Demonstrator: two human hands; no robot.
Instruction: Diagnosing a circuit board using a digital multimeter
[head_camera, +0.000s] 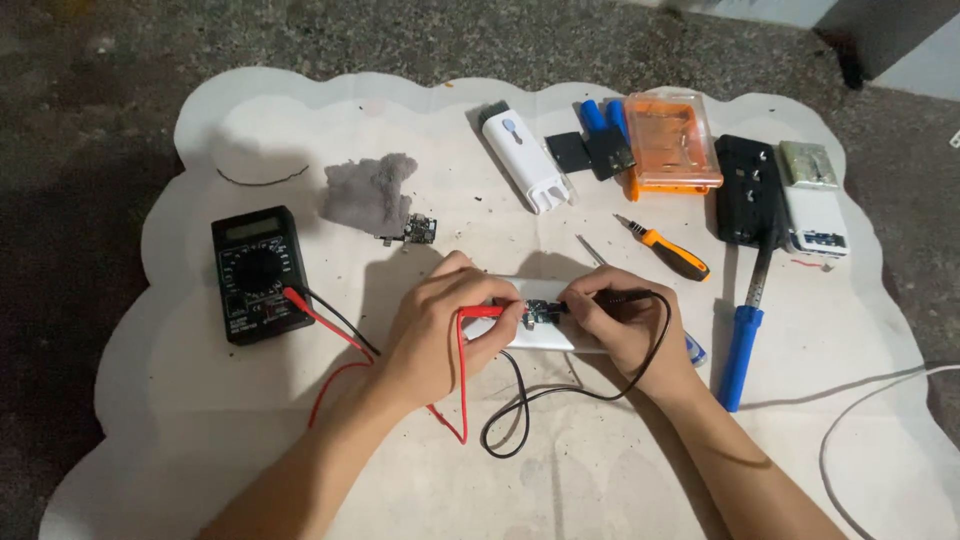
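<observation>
My left hand (440, 325) pinches a red test probe (482, 311) whose tip touches a small circuit board (541, 315). The board lies on a flat white block (540, 335) at the middle of the white mat (200, 400). From the other side my right hand (620, 320) holds a black test probe (622, 297) against the same board. Red and black leads (330, 320) run left to a black multimeter (259, 273), and loops of both wires lie on the mat below my hands.
A grey cloth (368, 192) and a second small board (420, 230) lie behind the meter. Further back are a white brush tool (523, 160), an orange case (672, 140), an orange-handled screwdriver (668, 250), a blue-handled tool (742, 340), a black holder (748, 190) and a white box (815, 215). A white cable (880, 400) trails at the right.
</observation>
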